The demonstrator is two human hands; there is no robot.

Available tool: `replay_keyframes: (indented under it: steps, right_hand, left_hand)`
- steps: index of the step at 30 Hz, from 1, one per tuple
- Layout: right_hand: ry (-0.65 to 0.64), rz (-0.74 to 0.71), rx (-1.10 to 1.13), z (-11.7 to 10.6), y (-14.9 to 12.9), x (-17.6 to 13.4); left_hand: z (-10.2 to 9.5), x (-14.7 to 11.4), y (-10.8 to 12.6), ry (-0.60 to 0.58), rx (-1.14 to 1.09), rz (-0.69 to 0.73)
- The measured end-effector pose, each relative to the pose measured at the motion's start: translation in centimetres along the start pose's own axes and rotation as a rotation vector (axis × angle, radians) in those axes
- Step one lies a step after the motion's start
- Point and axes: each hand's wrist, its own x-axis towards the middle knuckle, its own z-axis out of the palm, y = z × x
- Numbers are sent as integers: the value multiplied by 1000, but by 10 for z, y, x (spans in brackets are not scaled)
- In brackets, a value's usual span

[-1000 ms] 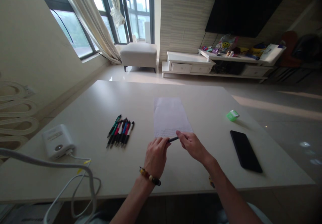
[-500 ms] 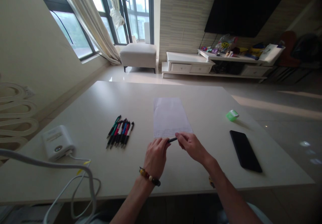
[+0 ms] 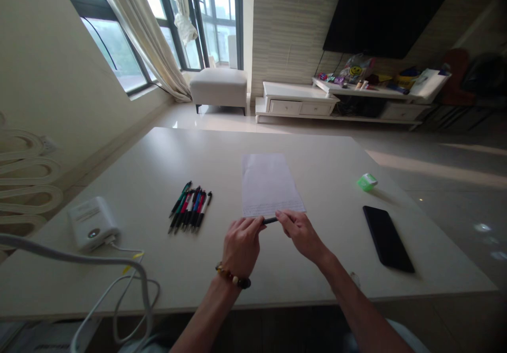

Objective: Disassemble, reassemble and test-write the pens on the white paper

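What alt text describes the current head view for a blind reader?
Left hand and right hand hold a slim dark pen-like object between them, near a paper sheet on a white table. Pens lie to the left, a black phone to the right.

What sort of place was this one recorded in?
Most likely a home's living room: a large dark screen on the wall, a low white cabinet below it, and a curtain by the windows.

From the wearer's head, the lone camera looks forward and steeply down, close above the table (image 3: 325, 173), reaching past both far corners to the striped wall (image 3: 291, 41).
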Motion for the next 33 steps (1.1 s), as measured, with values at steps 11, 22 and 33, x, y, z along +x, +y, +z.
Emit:
replay_keyframes:
  steps: [11, 22, 33]
  right_hand:
    - [-53, -170, 17, 18, -6, -10]
    - [608, -14, 701, -33, -7, 21]
    - [251, 109, 1413, -82, -7, 12]
  left_hand:
    - [-7, 18, 5, -22, -1445, -811]
    - [25, 0, 22, -280, -271, -239]
    - [51, -11, -10, -443, 457, -95]
